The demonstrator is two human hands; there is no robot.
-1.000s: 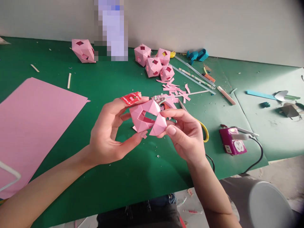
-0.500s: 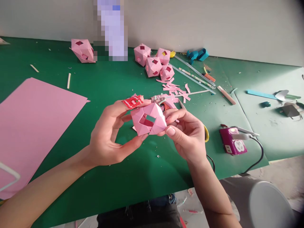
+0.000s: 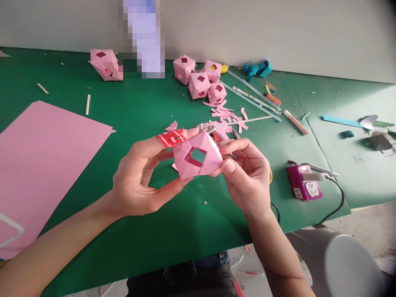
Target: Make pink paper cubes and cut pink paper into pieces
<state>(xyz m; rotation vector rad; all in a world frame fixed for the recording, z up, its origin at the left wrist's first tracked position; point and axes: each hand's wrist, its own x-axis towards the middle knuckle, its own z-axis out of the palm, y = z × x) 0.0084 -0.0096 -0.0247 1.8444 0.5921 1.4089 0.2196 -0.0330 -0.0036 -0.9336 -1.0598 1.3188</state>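
Between my two hands is a folded pink paper polyhedron (image 3: 212,159), with a diamond-shaped opening facing me. My left hand (image 3: 140,177) grips its left side, thumb below and fingers above. A red printed wrapper or sticker (image 3: 171,138) lies over the index finger of that hand. My right hand (image 3: 247,177) pinches the right corner between thumb and fingers. Pink paper scraps (image 3: 222,113) and a partly hidden tool with red parts lie on the table behind the held piece.
Several similar pink polyhedra (image 3: 199,86) stand at the back, with another polyhedron (image 3: 106,65) further left. Pink paper sheets (image 3: 52,165) cover the left side of the green table (image 3: 145,243). A purple power adapter (image 3: 298,179) with a plug sits right, above a grey round stool or bin (image 3: 352,264).
The paper polyhedron has shifted slightly right and turned a little, so its opening shows wider. Both hands keep their hold; the view has moved slightly.
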